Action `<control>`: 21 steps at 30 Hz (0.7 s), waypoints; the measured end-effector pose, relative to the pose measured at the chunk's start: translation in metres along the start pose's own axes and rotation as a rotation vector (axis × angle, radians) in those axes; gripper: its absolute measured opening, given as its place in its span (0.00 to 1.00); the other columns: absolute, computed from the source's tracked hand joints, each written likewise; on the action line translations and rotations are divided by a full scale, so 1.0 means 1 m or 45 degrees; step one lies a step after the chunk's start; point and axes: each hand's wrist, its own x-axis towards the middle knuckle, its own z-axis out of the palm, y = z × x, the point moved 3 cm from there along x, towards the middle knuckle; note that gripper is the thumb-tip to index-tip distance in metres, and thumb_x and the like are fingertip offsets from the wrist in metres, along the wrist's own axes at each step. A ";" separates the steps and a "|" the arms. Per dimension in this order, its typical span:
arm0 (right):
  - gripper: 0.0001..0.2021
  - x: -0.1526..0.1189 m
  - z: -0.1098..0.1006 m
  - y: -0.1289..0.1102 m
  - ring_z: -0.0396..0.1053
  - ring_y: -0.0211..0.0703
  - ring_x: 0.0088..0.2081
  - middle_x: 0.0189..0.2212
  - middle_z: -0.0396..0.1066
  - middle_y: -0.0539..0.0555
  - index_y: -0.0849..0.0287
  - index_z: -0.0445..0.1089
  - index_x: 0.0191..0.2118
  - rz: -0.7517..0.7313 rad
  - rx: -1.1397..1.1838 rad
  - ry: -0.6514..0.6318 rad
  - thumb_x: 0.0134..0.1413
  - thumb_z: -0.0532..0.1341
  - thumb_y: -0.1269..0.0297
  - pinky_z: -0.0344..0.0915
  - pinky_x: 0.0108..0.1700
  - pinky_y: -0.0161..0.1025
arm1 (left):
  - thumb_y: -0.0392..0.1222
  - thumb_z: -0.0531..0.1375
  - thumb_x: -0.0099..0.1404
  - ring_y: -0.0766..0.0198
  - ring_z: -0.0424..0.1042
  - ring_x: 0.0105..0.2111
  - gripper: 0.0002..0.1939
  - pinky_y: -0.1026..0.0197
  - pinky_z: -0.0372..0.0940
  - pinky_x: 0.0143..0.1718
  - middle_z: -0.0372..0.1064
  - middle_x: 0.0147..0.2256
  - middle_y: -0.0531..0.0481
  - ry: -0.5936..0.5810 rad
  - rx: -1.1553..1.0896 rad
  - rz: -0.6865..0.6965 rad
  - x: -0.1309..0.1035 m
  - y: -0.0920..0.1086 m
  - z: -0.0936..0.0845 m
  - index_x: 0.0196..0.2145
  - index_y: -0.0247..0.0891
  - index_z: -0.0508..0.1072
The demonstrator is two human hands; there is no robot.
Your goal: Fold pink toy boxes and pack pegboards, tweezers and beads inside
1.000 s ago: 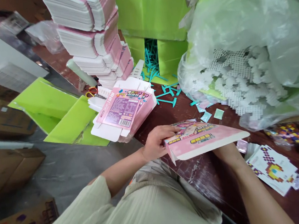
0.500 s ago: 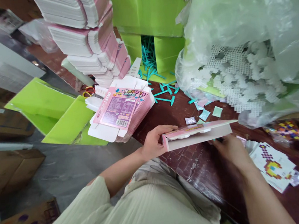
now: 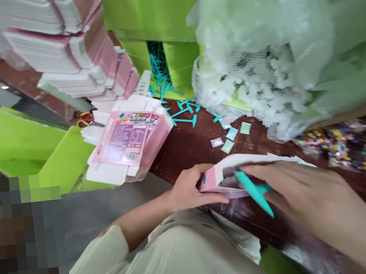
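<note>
The pink carton (image 3: 211,179) was just above the dark-red tabletop (image 3: 171,153), its open side facing the right hand (image 3: 314,199). The left hand (image 3: 188,189) gripped its closed end; the right pinched a turquoise plastic hammer (image 3: 256,195), its head slanting across the opening. The step in hand seemed to be loading the hammer; the next move called for keeping the mouth spread and turning the head to clear the edge. Beyond lay small sachets (image 3: 227,146), loose turquoise hammers (image 3: 185,120) and flat-folded cartons (image 3: 126,136).

Pink-white box (image 3: 211,178), open along one side; teal T-shaped tool (image 3: 256,194) slanted at opening.
</note>
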 end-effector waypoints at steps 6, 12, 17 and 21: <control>0.08 0.030 0.010 0.005 0.78 0.40 0.37 0.38 0.80 0.50 0.55 0.74 0.44 0.073 0.023 -0.086 0.75 0.58 0.62 0.67 0.39 0.34 | 0.54 0.78 0.55 0.57 0.82 0.37 0.33 0.57 0.78 0.40 0.83 0.41 0.51 -0.098 -0.166 -0.310 -0.002 -0.014 0.019 0.52 0.40 0.72; 0.09 0.001 0.015 0.014 0.76 0.40 0.38 0.41 0.81 0.52 0.55 0.76 0.47 0.112 0.082 -0.197 0.74 0.57 0.66 0.68 0.41 0.35 | 0.51 0.78 0.55 0.58 0.82 0.35 0.29 0.58 0.77 0.38 0.82 0.38 0.52 -0.196 -0.052 -0.267 0.010 -0.014 0.043 0.49 0.40 0.73; 0.14 -0.041 0.004 0.005 0.81 0.46 0.42 0.46 0.83 0.53 0.50 0.76 0.56 0.085 0.164 -0.208 0.76 0.54 0.64 0.75 0.44 0.41 | 0.58 0.77 0.56 0.57 0.83 0.41 0.33 0.58 0.77 0.44 0.83 0.44 0.47 -0.279 0.025 0.076 0.018 0.007 0.053 0.52 0.41 0.75; 0.22 -0.064 -0.002 0.000 0.83 0.54 0.47 0.53 0.81 0.55 0.47 0.66 0.69 0.078 0.103 -0.125 0.75 0.55 0.52 0.80 0.45 0.49 | 0.52 0.72 0.66 0.57 0.83 0.47 0.27 0.58 0.76 0.50 0.82 0.48 0.43 -0.356 0.021 0.402 0.030 0.015 0.051 0.58 0.42 0.74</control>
